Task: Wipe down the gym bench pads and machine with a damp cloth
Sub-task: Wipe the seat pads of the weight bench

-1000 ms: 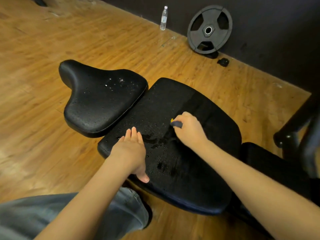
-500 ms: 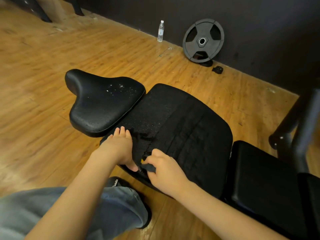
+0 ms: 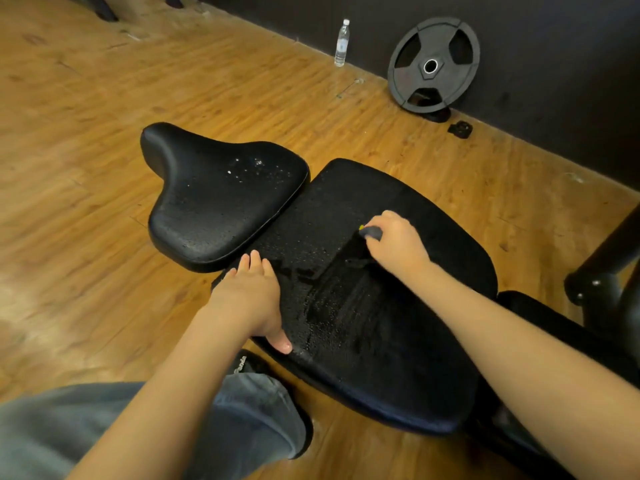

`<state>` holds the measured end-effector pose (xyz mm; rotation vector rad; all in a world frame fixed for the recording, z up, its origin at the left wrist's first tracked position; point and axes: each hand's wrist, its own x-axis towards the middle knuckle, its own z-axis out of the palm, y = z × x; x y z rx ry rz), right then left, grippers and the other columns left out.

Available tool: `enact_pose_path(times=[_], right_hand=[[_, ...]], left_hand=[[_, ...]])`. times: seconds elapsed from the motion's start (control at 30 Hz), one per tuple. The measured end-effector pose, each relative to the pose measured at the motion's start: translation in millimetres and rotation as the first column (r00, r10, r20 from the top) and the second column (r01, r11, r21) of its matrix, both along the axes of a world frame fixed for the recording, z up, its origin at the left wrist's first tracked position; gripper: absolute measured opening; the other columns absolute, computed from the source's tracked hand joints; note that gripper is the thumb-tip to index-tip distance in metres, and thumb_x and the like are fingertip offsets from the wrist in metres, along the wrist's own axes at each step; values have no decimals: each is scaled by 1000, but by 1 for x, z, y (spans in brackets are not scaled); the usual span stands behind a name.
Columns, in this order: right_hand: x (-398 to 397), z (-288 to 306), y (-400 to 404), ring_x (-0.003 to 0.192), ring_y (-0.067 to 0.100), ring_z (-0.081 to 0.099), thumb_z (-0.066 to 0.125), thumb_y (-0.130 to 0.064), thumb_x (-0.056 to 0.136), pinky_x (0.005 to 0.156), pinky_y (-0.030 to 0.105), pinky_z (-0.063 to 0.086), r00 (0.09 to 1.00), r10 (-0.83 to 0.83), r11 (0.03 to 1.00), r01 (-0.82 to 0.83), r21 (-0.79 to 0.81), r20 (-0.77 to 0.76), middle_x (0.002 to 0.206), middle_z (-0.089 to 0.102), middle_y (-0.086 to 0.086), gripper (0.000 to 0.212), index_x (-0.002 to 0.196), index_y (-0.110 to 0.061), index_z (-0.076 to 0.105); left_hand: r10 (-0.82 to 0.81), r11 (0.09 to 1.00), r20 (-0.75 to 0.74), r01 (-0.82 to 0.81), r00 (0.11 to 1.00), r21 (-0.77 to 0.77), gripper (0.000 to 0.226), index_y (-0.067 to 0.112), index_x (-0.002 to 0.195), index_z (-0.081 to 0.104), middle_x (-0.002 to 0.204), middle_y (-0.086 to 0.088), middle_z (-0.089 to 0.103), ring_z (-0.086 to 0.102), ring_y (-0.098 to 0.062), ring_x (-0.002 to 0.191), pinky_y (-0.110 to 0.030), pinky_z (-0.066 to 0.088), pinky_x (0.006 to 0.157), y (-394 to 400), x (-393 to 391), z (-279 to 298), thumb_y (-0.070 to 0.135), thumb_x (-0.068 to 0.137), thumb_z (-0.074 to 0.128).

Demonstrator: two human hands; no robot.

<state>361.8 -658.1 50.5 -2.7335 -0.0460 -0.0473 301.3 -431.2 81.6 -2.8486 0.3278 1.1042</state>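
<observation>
Right hand [image 3: 396, 242] curled around a grey cloth [image 3: 371, 232], pressed to the middle of the wet back pad [image 3: 398, 341] — left hand [image 3: 249, 299] flat, fingers together, on the pad's near edge beside the droplet-speckled seat pad [image 3: 214, 202]. Weight plate [image 3: 433, 65], water bottle [image 3: 342, 43] against the wall.

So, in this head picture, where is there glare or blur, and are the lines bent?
Head view: light glints off water drops on the seat pad; the wiped streak on the back pad under the right hand shines dully; the forearms near the lower edge look soft; wide-angle lens curves the floor boards.
</observation>
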Motion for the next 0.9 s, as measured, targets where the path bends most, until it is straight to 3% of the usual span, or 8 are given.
enact_pose_path(times=[0.2,0.43,0.53,0.67,0.77,0.9], right_hand=[[64,5,-37,79,31,60,47,-12,94,59,29,40,971,-237,972,236,12,22,88,64,14,22,89,-5,67],[86,15,-49,86,33,60,47,-6,92,63,29,37,936,-351,936,351,13,11,86,60,14,21,98,-4,67],[63,18,-27,86,35,61,50,-7,89,62,29,38,966,-258,966,258,32,-19,87,65,18,20,91,-2,69],[-10,9,36,88,35,57,53,-10,87,73,35,43,999,46,999,-45,24,-19,89,58,14,19,89,-7,71],[-72,10,84,85,34,56,51,-16,91,71,39,43,974,209,977,-203,68,-86,93,49,9,18,93,-10,68],[-122,21,115,84,33,52,52,-21,92,63,36,32,924,341,940,-330,90,-175,94,38,4,16,93,-8,60]], left_hand=[[-44,998,28,43,999,38,139,-1,147,-15,156,-20,-16,-8,-31,146,-42,6,118,0,3,-1,61,62,76],[-57,998,29,57,998,28,130,-1,147,-15,156,-20,-16,-8,-32,146,-41,7,118,0,3,0,57,71,72],[-78,994,26,76,997,84,128,-2,147,-14,156,-20,-15,-6,-33,146,-41,7,118,-6,5,2,59,72,71],[-89,989,31,85,996,122,128,-3,147,-11,156,-21,-12,-2,-34,146,-42,9,118,-9,6,5,60,71,71],[-67,996,39,64,997,65,129,-1,148,-10,157,-18,-11,-3,-31,146,-42,8,119,-4,5,6,58,70,73],[-50,997,15,51,999,-53,130,6,149,-14,157,-11,-18,-11,-26,146,-40,6,119,10,1,6,51,68,78]])
